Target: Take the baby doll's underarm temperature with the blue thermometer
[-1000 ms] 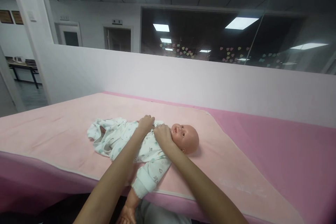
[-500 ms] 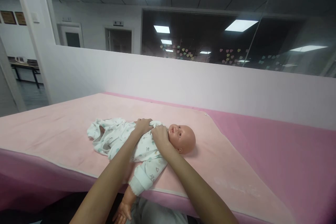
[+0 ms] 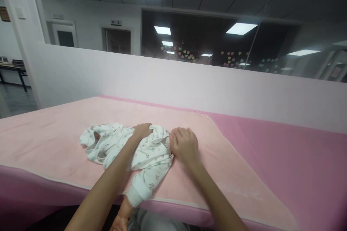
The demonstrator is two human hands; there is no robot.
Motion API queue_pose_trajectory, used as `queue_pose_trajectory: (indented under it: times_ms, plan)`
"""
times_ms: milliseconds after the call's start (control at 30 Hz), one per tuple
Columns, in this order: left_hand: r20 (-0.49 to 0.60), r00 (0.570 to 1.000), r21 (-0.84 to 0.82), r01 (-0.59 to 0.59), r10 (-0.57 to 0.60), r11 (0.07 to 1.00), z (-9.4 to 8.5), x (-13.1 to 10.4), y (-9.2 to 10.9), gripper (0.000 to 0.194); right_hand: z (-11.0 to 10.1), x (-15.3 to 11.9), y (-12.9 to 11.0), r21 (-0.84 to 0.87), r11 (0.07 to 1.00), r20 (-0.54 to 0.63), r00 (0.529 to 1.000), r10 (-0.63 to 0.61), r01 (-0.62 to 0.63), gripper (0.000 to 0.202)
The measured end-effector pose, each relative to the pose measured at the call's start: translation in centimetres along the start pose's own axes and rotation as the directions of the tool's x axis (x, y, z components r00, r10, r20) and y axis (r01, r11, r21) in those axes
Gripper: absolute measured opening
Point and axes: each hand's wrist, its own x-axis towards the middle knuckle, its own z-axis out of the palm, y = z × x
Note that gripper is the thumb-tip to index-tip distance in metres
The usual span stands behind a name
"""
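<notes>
As the doll (image 3: 154,153) lies crosswise, head (image 3: 195,140) points right

1. No text, label, brand or number can be read.
2. The small dark sign (image 3: 116,22) above the middle doorway bears light marks, too small to make out.
3. The pale plate (image 3: 58,16) above the door on the left has faint marks, also illegible.
4. The brown plaque (image 3: 4,14) on the wall at far left is cut off by the view's edge, its surface unreadable.
5. The heart-shaped stickers (image 3: 187,55) on the glass show no legible writing.
</notes>
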Motion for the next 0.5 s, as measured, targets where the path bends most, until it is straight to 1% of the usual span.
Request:
queue_pose_trajectory:
  times_ms: [33, 100, 167, 233, 333, 433, 500]
  plan:
    - [-0.001, 1.000, 0.000, 0.004, -0.004, 1.000, 0.0, 0.0, 0.0, 0.036, -0.3, 0.5, 1.2, 0.083, 0.994, 0.013, 0.997, 0.074, -0.075, 0.027]
    - [0.000, 1.000, 0.002, 0.011, -0.011, 1.000, 0.0, 0.0, 0.0, 0.036, -0.6, 1.4, 3.2, 0.255, 0.953, 0.076, 0.986, 0.151, -0.166, 0.030]
    - [0.003, 1.000, 0.007, 0.014, -0.014, 1.000, -0.1, -0.1, 0.1, 0.036, -0.4, 1.8, 4.5, 0.397, 0.889, 0.133, 0.973, 0.190, -0.228, 0.030]
    - [0.005, 1.000, 0.013, 0.013, -0.013, 1.000, -0.2, -0.1, 0.1, 0.036, 0.2, 1.9, 5.3, 0.513, 0.802, 0.170, 0.952, 0.255, -0.307, 0.030]
    - [0.008, 1.000, 0.025, 0.018, -0.019, 1.000, -0.3, -0.3, 0.2, 0.036, 1.3, 1.7, 6.2, 0.668, 0.618, 0.223, 0.904, 0.365, -0.415, 0.030]
    - [0.011, 1.000, 0.037, 0.021, -0.022, 0.999, -0.5, -0.4, 0.4, 0.036, 2.5, 1.3, 7.1, 0.804, 0.401, 0.259, 0.866, 0.427, -0.438, 0.032]
    - [0.014, 1.000, 0.044, 0.016, -0.016, 0.999, -0.6, -0.5, 0.5, 0.036, 3.0, 1.1, 7.7, 0.861, 0.248, 0.302, 0.840, 0.451, -0.443, 0.031]
